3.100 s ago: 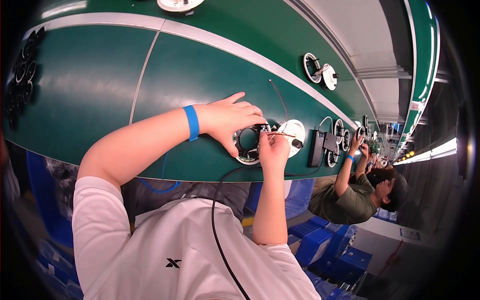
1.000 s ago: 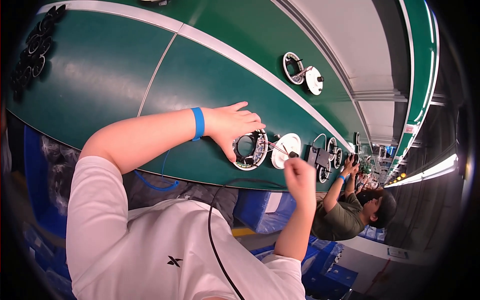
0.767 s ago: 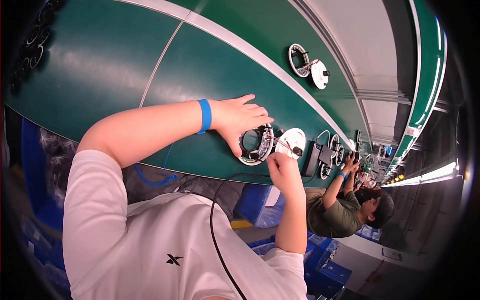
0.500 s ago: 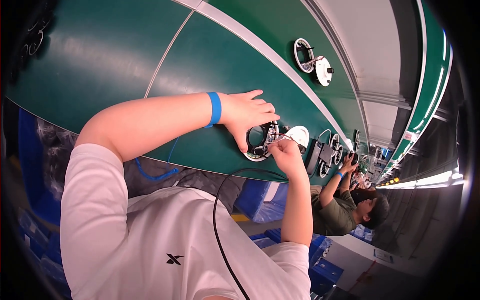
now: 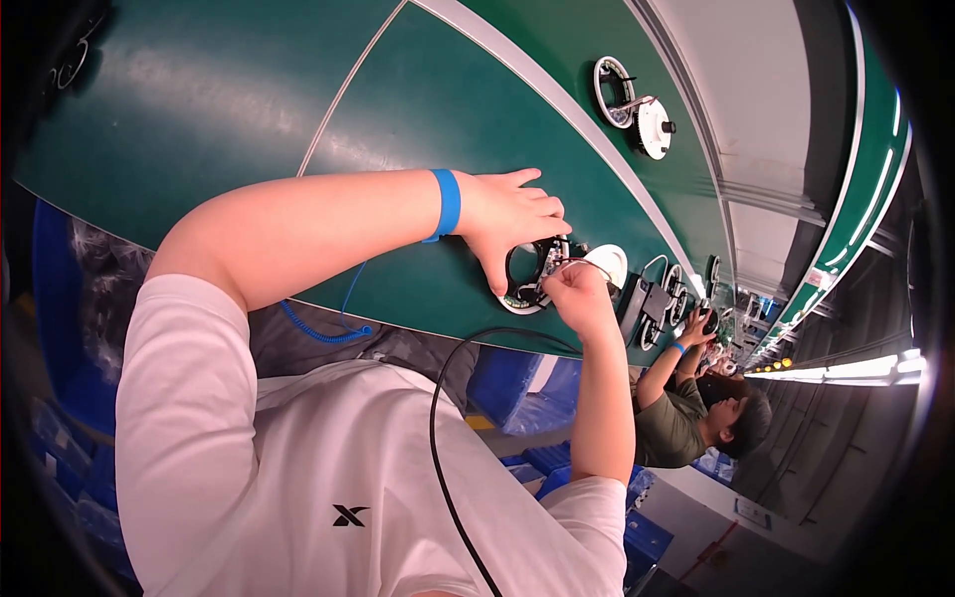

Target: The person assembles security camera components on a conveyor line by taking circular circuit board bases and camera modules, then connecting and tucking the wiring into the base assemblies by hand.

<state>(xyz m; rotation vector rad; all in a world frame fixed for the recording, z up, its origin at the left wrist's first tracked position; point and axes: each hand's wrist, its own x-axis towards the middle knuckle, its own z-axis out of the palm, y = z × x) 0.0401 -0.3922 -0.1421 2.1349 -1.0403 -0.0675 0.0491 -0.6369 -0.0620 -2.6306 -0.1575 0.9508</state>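
A black-and-white ring-shaped housing (image 5: 519,304) with a circuit board inside lies on the green bench. My left hand (image 5: 509,217) spans it, thumb at the near rim and fingers over the far rim, holding it. At the ring's right side my right hand (image 5: 580,296) is closed in a pinch beside the board. Thin wires pass by its fingertips; what sits between them is too small to make out. A white round disc (image 5: 608,261) lies just beyond the right hand, partly hidden by it.
Another opened ring (image 5: 614,92) with a white round part (image 5: 653,129) lies across the metal strip. To the right are a dark box-shaped device (image 5: 645,303) and more rings. A co-worker (image 5: 676,423) works farther along. A black cable (image 5: 435,418) crosses my front; a blue coiled cord (image 5: 323,333) hangs at the edge.
The whole view has shifted slightly, so the bench and both hands appear a little to the right. My hands keep nearly the same hold at the ring.
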